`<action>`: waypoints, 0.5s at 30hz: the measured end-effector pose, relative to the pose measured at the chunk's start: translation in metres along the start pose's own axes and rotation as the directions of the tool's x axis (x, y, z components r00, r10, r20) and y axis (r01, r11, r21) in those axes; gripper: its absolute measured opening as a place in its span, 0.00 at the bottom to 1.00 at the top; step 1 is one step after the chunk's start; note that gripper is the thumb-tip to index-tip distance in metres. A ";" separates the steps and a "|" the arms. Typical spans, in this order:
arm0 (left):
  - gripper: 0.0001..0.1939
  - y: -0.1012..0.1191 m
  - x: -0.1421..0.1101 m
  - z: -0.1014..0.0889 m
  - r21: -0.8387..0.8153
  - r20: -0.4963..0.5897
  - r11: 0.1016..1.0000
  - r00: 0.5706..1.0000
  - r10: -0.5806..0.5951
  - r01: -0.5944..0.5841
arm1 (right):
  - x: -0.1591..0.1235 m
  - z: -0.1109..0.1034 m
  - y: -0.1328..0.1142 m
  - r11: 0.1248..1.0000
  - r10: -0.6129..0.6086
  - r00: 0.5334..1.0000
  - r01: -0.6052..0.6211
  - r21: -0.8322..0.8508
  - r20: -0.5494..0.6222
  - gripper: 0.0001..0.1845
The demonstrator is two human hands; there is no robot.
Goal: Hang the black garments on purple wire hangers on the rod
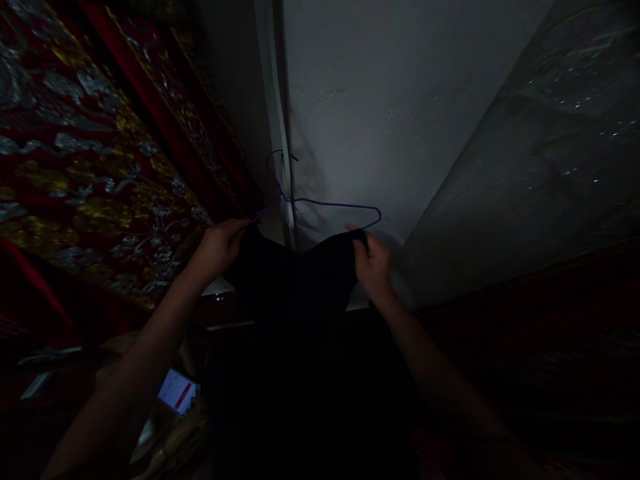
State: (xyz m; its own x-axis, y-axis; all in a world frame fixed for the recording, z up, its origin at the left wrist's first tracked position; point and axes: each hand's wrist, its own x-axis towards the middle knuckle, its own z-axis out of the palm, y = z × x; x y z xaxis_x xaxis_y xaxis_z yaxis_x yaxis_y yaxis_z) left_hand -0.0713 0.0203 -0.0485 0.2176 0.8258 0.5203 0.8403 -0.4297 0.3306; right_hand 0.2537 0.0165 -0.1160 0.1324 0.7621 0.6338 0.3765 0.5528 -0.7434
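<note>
A purple wire hanger [333,204] hangs by its hook from a narrow vertical edge near the wall corner. Below it spreads a black garment [300,287], too dark to tell its exact kind. My left hand [220,247] pinches the garment's left shoulder beside the hanger's left arm. At the other shoulder my right hand [371,263] grips the cloth, thumb toward me. The hanger's right end sticks out uncovered above that hand. The hanger's lower bar is mostly hidden behind the cloth, and the garment's lower part fades into darkness.
Red cloth panels [90,147] with gold and silver embroidery stand on the left. A pale wall [390,100] lies behind the hanger, with a shiny, sheet-like surface [565,133] at right. A lit phone screen [177,391] shows at lower left.
</note>
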 end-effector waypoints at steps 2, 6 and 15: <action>0.21 0.000 -0.001 -0.001 0.014 0.020 1.000 1.000 0.020 -0.021 | 0.019 -0.018 0.007 0.997 -0.041 0.988 0.031 -0.068 -0.149 0.19; 0.20 0.007 -0.003 -0.008 0.009 0.045 0.997 0.996 0.075 -0.076 | 0.065 -0.046 0.017 0.975 0.039 0.996 -0.057 -0.213 -0.086 0.21; 0.17 -0.016 -0.006 -0.009 -0.070 -0.239 0.997 0.969 -0.058 0.042 | 0.083 -0.067 0.003 0.935 0.295 0.804 -0.355 0.018 0.517 0.26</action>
State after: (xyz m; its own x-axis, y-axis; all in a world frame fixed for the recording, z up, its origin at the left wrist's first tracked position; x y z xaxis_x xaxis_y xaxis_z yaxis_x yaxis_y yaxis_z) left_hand -0.0905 0.0196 -0.0500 0.0431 0.7379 0.6736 0.8119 -0.4188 0.4068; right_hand 0.3270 0.0589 -0.0511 -0.2561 0.9498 0.1797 0.2885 0.2525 -0.9236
